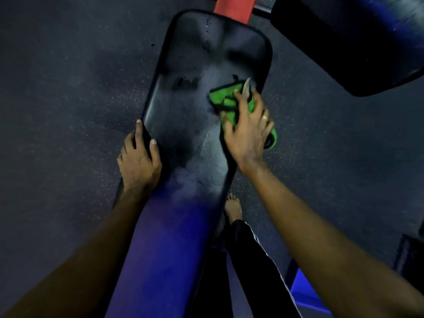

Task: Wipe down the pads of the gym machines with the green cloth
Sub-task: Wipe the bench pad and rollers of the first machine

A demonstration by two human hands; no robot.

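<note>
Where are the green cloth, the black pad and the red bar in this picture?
green cloth (221, 97): head view, on the folded part at its far left.
black pad (183, 115): head view, on its bare middle.
red bar (234, 6): head view, on its face beyond the pad.

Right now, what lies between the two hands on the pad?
Only bare, damp-looking pad, in the head view: the left hand grips its edge, the right hand presses the cloth.

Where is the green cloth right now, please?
In the head view, the green cloth lies on the right side of the black pad, pressed under the right hand; the left hand grips the pad's opposite edge.
</note>
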